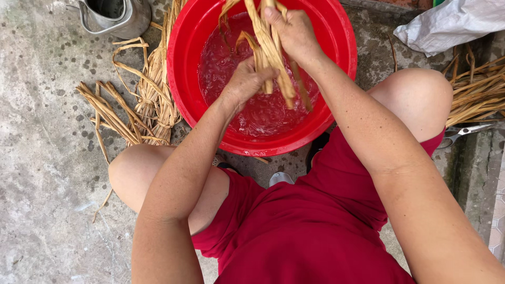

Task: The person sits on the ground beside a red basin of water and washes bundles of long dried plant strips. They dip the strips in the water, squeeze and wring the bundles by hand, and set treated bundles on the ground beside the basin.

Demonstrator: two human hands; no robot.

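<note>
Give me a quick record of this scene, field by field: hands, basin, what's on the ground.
left hand: grips straw strips low, over the water
right hand: holds the same strips higher up
basin: red, round, holds water
left ground: loose straw pile, metal can
right ground: more straw, scissors, white bag

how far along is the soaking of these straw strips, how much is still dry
Done: a limp pile of strips lies left of the red basin; whether it has been soaked I cannot tell. In hand: the left hand and right hand grip one bundle of strips over the water. Left: a stiffer-looking heap of strips by the scissors on the right.
</note>
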